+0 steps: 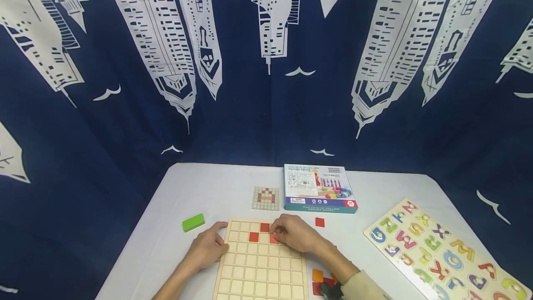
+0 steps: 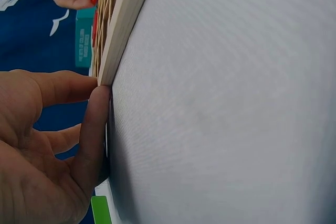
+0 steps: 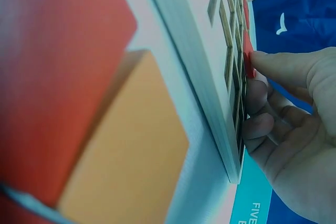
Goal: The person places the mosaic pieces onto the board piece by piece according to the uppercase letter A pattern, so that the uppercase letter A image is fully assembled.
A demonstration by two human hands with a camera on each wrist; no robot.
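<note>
A pale wooden grid board (image 1: 250,272) lies on the table, with two red square tiles, one (image 1: 254,237) in the second row and one (image 1: 264,227) in the top row. My left hand (image 1: 206,247) holds the board at its far left corner, thumb and forefinger against the edge in the left wrist view. Between thumb and fingertips, my right hand (image 1: 296,234) pinches another red tile (image 3: 248,56), tilted over a cell in the second row. Its other fingers are curled close over the board.
Beyond the board are a pattern card (image 1: 265,198) and a boxed bead set (image 1: 318,189). A green block (image 1: 193,222) lies left. Loose red and orange tiles (image 1: 318,275) lie beside the right forearm, with one red tile (image 1: 319,222) farther back. An alphabet puzzle (image 1: 441,253) occupies the right side.
</note>
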